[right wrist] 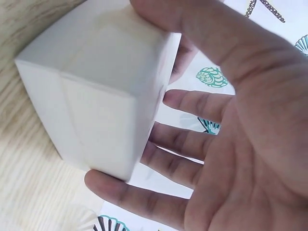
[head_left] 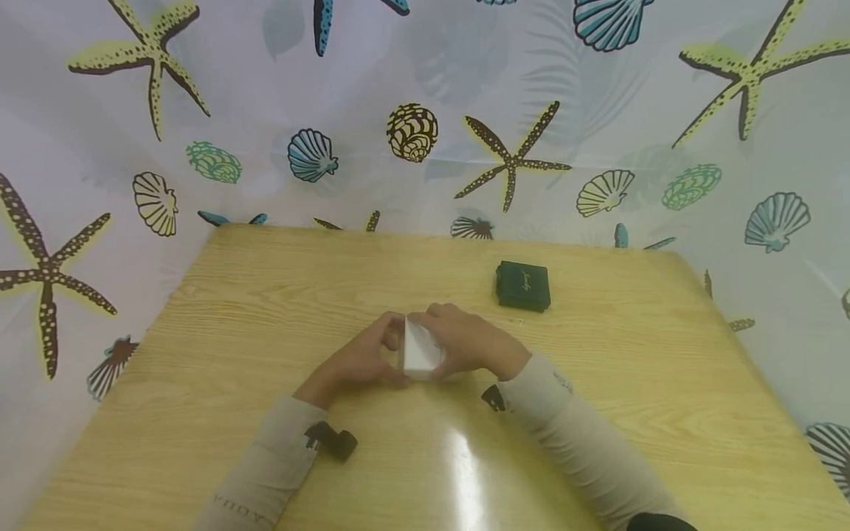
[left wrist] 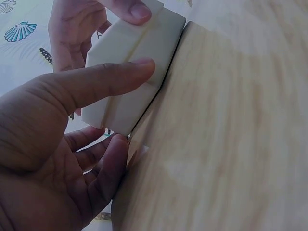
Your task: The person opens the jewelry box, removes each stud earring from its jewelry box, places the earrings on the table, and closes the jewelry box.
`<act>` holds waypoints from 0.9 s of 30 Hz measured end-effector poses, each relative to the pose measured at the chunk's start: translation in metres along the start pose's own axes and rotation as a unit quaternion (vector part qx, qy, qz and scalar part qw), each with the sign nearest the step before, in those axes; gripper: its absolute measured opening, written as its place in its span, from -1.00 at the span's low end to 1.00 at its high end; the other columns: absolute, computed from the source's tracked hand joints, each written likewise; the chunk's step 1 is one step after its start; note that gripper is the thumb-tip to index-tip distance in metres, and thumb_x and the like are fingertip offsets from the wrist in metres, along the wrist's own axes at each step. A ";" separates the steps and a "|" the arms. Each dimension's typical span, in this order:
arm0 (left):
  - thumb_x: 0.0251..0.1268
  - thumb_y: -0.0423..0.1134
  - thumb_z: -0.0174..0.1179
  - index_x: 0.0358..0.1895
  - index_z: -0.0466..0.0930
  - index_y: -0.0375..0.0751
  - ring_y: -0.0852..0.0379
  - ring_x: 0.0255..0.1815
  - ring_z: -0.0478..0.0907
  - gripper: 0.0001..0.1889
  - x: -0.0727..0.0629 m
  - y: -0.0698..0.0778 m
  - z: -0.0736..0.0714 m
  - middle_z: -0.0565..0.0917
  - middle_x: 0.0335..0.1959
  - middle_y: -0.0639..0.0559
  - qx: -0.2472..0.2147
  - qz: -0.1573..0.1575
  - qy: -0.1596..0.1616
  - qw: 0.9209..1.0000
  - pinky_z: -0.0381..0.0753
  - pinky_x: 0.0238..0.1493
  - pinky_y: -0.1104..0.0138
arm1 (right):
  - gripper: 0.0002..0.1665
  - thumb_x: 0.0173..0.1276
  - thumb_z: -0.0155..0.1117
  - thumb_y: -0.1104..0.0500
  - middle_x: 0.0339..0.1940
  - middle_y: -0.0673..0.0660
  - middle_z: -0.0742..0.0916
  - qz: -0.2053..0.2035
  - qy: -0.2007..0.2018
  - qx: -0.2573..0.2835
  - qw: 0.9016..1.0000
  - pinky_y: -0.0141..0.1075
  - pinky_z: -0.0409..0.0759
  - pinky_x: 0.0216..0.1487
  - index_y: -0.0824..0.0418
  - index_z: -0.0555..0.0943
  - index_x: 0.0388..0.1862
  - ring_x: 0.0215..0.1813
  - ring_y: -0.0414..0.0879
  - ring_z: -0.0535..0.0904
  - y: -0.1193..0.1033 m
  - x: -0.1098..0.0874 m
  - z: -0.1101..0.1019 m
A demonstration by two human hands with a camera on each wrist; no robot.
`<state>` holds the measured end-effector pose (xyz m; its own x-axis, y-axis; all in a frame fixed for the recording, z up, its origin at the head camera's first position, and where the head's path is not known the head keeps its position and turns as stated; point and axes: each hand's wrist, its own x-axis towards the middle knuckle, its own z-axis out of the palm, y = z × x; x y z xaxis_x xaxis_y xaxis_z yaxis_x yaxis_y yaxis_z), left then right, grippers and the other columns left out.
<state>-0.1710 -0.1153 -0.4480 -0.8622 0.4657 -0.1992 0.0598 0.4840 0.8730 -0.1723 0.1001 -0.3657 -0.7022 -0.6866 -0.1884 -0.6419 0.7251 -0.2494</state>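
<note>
A small white box [head_left: 420, 355] stands on the table between both hands, near its middle. My left hand [head_left: 364, 357] grips it from the left; in the left wrist view the thumb lies across a pale side and the fingertips touch its lower end. From the right, my right hand [head_left: 468, 342] holds the same box, with thumb and fingers spread around its sides in the right wrist view. A faint yellowish line runs across the white box [left wrist: 144, 48], parallel to its edge. The palms hide part of its sides.
A dark green box [head_left: 523, 286] with gold lettering lies farther back, right of the hands. The wood-patterned table [head_left: 279, 295] meets a white curtain [head_left: 372, 66] printed with shells and starfish at the back and sides.
</note>
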 end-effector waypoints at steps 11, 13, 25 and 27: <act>-0.23 -0.22 0.63 0.44 0.19 0.06 -0.06 0.25 0.47 0.05 -0.001 0.004 -0.001 0.37 0.42 0.02 0.013 -0.003 0.000 1.000 0.55 0.22 0.07 | 0.11 -0.02 0.64 -0.04 0.11 0.18 0.60 0.003 -0.005 0.011 1.000 -0.20 0.63 -0.14 0.15 0.32 0.49 -0.01 -0.02 0.48 0.002 0.001 0.006; -0.24 -0.20 0.64 0.44 0.19 0.07 -0.05 0.25 0.47 0.06 -0.001 0.004 -0.001 0.38 0.41 0.03 0.015 -0.002 -0.001 1.000 0.54 0.23 0.06 | 0.11 -0.02 0.63 -0.04 0.10 0.17 0.60 0.003 -0.004 0.014 1.000 -0.22 0.62 -0.16 0.13 0.31 0.50 -0.02 -0.03 0.48 0.002 0.002 0.007; -0.25 -0.04 0.66 0.47 0.15 0.04 -0.04 0.23 0.47 0.12 -0.001 0.003 -0.001 0.38 0.39 0.00 0.021 0.012 -0.006 1.000 0.58 0.15 0.11 | 0.14 0.03 0.60 -0.06 0.10 0.16 0.58 0.001 -0.003 0.012 1.000 -0.27 0.59 -0.21 0.07 0.25 0.56 -0.03 -0.04 0.46 0.006 0.003 0.013; -0.24 -0.05 0.66 0.47 0.15 0.04 -0.05 0.23 0.47 0.12 -0.001 0.002 -0.001 0.38 0.40 0.00 0.020 0.009 -0.007 1.000 0.58 0.16 0.11 | 0.13 0.03 0.60 -0.06 0.12 0.17 0.58 0.001 -0.004 0.021 1.000 -0.26 0.59 -0.20 0.08 0.25 0.55 -0.02 -0.04 0.46 0.008 0.002 0.014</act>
<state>-0.1707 -0.1151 -0.4455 -0.8542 0.4839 -0.1900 0.0954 0.5051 0.8578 -0.1747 0.1031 -0.3809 -0.7003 -0.6860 -0.1973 -0.6272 0.7233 -0.2889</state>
